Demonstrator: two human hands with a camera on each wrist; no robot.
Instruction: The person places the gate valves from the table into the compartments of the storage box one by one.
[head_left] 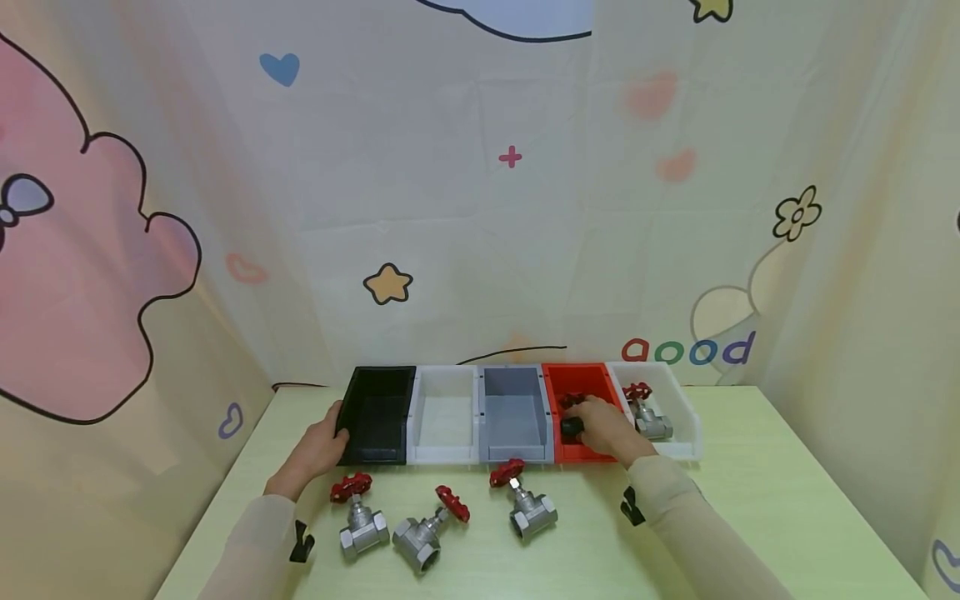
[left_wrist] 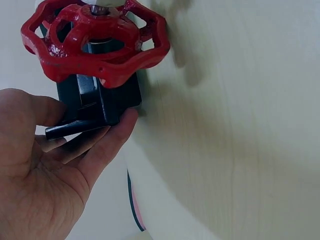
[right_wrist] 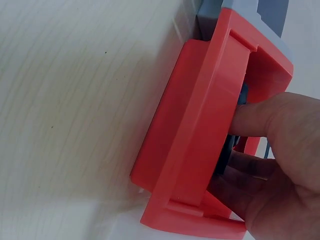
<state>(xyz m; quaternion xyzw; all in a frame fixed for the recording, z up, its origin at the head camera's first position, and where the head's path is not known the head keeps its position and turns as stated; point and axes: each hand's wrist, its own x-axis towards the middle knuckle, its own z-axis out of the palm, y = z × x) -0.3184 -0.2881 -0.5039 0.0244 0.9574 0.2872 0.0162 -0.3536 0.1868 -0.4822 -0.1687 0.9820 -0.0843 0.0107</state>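
Note:
At the left end of a row of bins, my left hand [head_left: 321, 443] grips the outer wall of the black bin [left_wrist: 82, 127], thumb on the inside and fingers outside. My right hand [head_left: 604, 427] reaches down into the red bin [right_wrist: 192, 115]. Between its thumb and fingers it holds a black valve [head_left: 572, 427], mostly hidden by the hand; a dark red handwheel [head_left: 572, 401] shows just beyond. Close to the left wrist, a silver gate valve [head_left: 363, 530] with a red handwheel [left_wrist: 100, 60] lies on the table.
Two more silver valves, a tilted one [head_left: 418, 540] and another [head_left: 532, 512], lie in front of the bins. A white bin [head_left: 444, 457] and a grey bin [head_left: 517, 450] stand mid-row. The right-end white bin [head_left: 686, 450] holds a silver valve [head_left: 651, 421]. A curtain [head_left: 450, 200] hangs behind.

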